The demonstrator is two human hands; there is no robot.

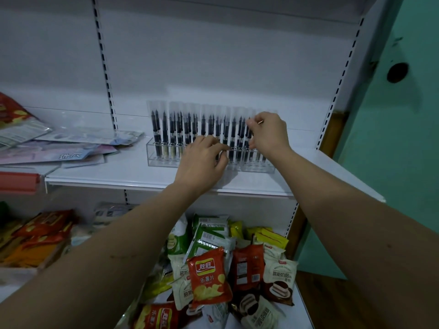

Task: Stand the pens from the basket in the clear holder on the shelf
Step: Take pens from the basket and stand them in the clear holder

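Both hands reach up to a white shelf (133,173), where a clear holder (164,160) carries a long row of pens (164,129) standing upright, caps up. The left hand (202,162) is curled with fingers pinched at the holder's front, apparently around a pen's lower barrel, though the dim view hides the grip. Just to its right and slightly higher, the right hand (267,134) pinches the upper part of a pen, nearer the few empty slots beyond it; no basket is visible.
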